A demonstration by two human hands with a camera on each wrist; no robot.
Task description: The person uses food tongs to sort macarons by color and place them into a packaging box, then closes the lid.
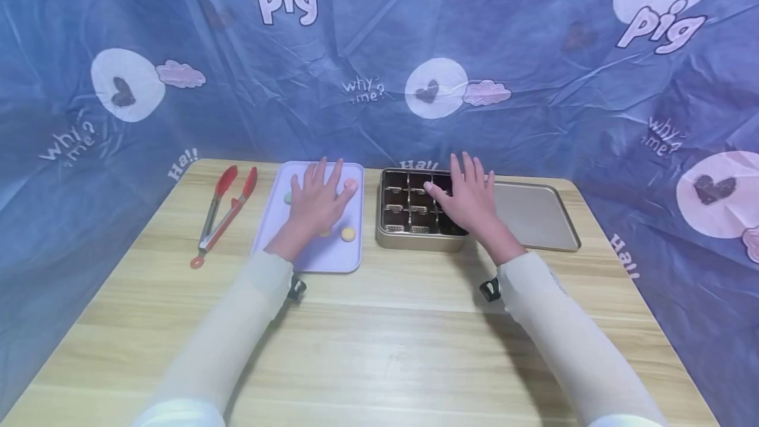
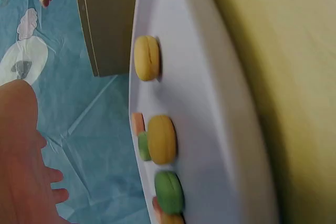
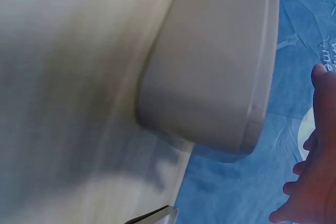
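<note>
Blue printed fabric (image 1: 534,51), wrinkled and marked with hearts, clouds and the word "pig", hangs behind and around a light wooden desk (image 1: 385,348). A person in pale long sleeves reaches forward with both hands.

On the desk, at the left, lies a pair of red-tipped metal tongs (image 1: 225,213). Beside them sits a pale lilac rectangular plastic tray (image 1: 332,259) carrying small round macaron-shaped sweets (image 2: 161,139) in yellow, green and pink. To its right stands a gold-coloured metal tin with dark divided compartments (image 1: 415,237), all apparently vacant, and its flat gold lid (image 1: 534,216) lies just beside it.

The left hand (image 1: 317,199) hovers over the lilac tray with fingers spread and straight, holding nothing; whether it touches the sweets under it cannot be told. The right hand (image 1: 468,196) lies over the right-hand compartments of the tin, fingers likewise straight and slightly spread, gripping nothing.

This looks like the very start of moving sweets from tray to tin. None appears to be in a compartment yet. The next move would call for picking up one sweet, or first taking the tongs, which lie untouched.
</note>
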